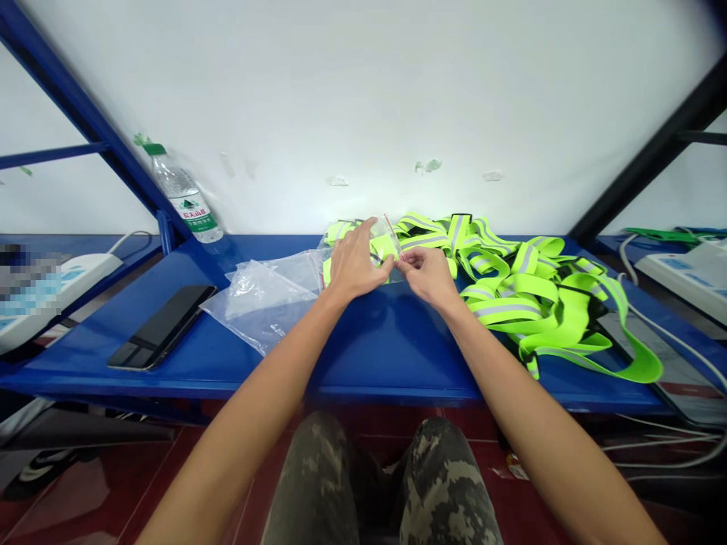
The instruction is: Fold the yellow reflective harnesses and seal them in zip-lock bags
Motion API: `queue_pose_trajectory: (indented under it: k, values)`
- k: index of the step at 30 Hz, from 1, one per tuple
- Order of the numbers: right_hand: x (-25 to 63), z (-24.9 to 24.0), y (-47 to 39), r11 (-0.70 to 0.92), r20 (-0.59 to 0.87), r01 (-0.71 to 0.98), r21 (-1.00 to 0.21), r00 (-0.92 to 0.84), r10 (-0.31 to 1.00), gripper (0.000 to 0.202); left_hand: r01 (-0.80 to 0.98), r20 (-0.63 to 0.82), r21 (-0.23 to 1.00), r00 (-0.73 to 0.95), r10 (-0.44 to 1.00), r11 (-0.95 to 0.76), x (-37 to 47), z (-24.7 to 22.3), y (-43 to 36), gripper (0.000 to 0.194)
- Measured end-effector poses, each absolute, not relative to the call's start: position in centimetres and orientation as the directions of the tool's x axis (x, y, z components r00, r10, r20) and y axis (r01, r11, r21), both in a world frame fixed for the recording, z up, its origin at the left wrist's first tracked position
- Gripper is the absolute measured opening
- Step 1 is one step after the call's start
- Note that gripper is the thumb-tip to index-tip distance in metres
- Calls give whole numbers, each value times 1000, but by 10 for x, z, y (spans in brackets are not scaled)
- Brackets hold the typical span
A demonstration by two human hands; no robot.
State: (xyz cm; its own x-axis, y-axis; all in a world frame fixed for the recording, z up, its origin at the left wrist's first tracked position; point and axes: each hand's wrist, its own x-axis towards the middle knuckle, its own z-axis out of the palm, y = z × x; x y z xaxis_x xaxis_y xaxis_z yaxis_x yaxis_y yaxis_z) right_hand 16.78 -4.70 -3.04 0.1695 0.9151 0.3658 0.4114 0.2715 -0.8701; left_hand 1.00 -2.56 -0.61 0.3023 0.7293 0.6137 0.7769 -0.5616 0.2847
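A clear plastic bag (388, 235) with a red strip along its edge lies near the back of the blue shelf, with yellow-green reflective strap inside it. My left hand (357, 261) rests over the bag, its thumb and fingers gripping it near the red strip. At the bag's edge my right hand (425, 272) pinches the red strip beside my left thumb. To the right spreads a tangled heap of yellow-green straps (516, 303) with grey bands and black buckles. Flat clear bags (261, 291) lie left of my hands.
A black phone (162, 327) lies on the blue shelf (391, 363) at the left. Behind it a water bottle (190, 200) leans by the wall. White power strips and cables flank both sides, beyond the frame posts.
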Motion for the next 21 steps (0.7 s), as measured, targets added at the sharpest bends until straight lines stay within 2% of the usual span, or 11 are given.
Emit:
queue_pose_trajectory:
  k: [6, 13, 21]
  values:
    - [167, -31, -47, 237, 327, 393, -889, 180, 928, 14, 796, 627, 284, 269, 732, -535, 13, -7, -26, 71]
    - [166, -29, -48, 220, 331, 432, -875, 202, 922, 10, 770, 655, 293, 272, 706, -568, 13, -9, -26, 69]
    - [168, -35, -45, 264, 342, 338, -904, 196, 919, 23, 749, 669, 304, 272, 692, -589, 11, -7, -25, 70]
